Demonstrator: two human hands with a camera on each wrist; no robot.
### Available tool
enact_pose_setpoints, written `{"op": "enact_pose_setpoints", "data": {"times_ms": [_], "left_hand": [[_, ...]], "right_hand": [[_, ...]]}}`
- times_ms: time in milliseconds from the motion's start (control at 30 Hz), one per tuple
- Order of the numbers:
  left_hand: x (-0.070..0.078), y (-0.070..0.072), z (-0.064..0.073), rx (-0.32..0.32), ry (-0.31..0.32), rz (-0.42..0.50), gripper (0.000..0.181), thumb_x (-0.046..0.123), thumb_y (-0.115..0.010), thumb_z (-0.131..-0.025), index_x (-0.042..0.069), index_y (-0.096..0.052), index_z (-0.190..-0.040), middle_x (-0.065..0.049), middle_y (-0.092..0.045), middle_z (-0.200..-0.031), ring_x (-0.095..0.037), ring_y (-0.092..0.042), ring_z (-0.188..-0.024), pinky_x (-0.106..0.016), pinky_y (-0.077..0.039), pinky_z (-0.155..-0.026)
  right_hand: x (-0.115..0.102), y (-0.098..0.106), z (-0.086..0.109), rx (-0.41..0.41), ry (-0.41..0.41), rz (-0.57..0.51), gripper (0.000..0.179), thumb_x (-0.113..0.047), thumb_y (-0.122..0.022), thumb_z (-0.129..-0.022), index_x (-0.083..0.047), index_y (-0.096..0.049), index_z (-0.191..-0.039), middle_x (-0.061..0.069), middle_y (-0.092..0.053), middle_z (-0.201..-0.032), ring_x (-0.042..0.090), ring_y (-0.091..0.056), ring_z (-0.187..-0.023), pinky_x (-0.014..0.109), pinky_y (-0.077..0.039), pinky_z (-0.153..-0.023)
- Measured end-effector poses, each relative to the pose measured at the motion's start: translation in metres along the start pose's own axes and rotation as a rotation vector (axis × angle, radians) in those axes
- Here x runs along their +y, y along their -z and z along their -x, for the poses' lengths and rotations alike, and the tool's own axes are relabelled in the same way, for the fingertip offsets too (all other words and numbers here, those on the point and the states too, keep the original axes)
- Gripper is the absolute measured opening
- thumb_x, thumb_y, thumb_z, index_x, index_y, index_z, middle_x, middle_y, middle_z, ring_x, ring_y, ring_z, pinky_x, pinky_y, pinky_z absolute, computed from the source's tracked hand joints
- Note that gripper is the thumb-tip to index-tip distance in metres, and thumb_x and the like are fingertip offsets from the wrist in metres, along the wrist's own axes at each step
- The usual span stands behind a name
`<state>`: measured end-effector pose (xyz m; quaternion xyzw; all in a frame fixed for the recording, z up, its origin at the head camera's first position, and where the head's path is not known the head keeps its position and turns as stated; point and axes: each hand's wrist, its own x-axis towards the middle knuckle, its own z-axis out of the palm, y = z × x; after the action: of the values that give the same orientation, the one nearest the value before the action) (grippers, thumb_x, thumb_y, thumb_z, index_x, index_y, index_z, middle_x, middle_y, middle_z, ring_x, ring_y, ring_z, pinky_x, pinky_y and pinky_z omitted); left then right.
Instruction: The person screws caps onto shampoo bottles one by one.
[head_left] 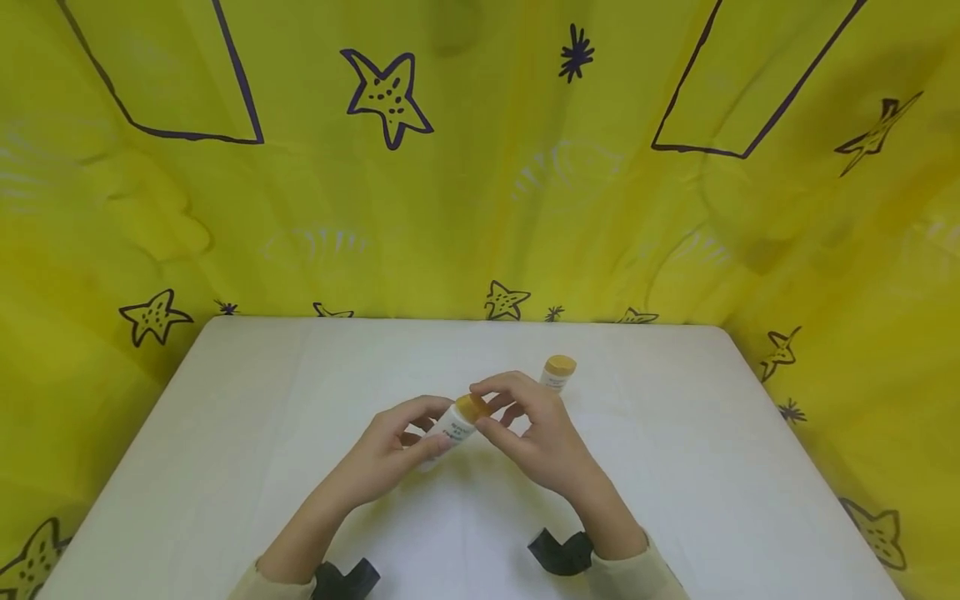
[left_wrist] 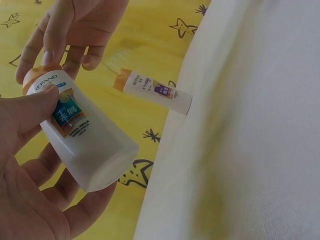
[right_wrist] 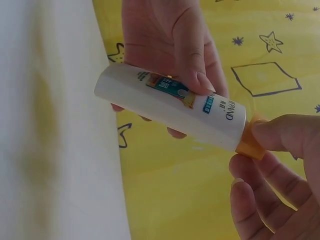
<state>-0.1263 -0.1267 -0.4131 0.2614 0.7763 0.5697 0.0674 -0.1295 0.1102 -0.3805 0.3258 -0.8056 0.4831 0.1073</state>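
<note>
A white shampoo bottle (head_left: 453, 427) with an orange cap (right_wrist: 251, 141) is held tilted above the table, cap end up toward the right. My left hand (head_left: 390, 454) grips its body, thumb across the front label and fingers behind. With thumb and fingertips, my right hand (head_left: 538, 433) pinches the cap, which sits on the bottle. In the left wrist view the bottle's teal label (left_wrist: 67, 112) and flat base are visible. Behind the right hand stands a second white bottle (left_wrist: 157, 92) with an orange cap and a purple label; the right hand partly hides it in the head view.
The white table (head_left: 225, 417) lies under both hands. Beyond its back and side edges hangs a yellow curtain (head_left: 450, 208) printed with dark stars. Black wrist mounts (head_left: 562, 552) are strapped below each hand, close to the tabletop in the head view.
</note>
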Motion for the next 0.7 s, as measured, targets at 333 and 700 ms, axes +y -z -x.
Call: {"op": "enact_pose_setpoints", "data": {"times_ms": [333,700], "left_hand": [[0.0023,0.005,-0.0014,0.008,0.027,-0.023,0.033,0.024,-0.069,-0.095,0.024,-0.061,-0.127,0.005,-0.066,-0.114,-0.024,-0.061,-0.1,-0.038,-0.058,-0.084],[0.0007,0.0028,-0.0013,0.01,-0.005,0.004,0.031,0.024,-0.069,-0.095,0.024,-0.062,-0.126,0.005,-0.067,-0.111,-0.025,-0.063,-0.098,-0.038,-0.059,-0.082]], "right_hand": [[0.0027,0.0001,0.0002,-0.016,0.065,0.013,0.031,-0.002,-0.071,-0.089,-0.015,-0.069,-0.116,0.001,-0.068,-0.118,0.013,-0.065,-0.1,0.025,-0.057,-0.068],[0.0025,0.0004,-0.0006,-0.014,0.069,0.027,0.028,-0.009,-0.077,-0.086,-0.015,-0.07,-0.113,0.002,-0.067,-0.122,0.015,-0.064,-0.107,0.028,-0.059,-0.075]]}}
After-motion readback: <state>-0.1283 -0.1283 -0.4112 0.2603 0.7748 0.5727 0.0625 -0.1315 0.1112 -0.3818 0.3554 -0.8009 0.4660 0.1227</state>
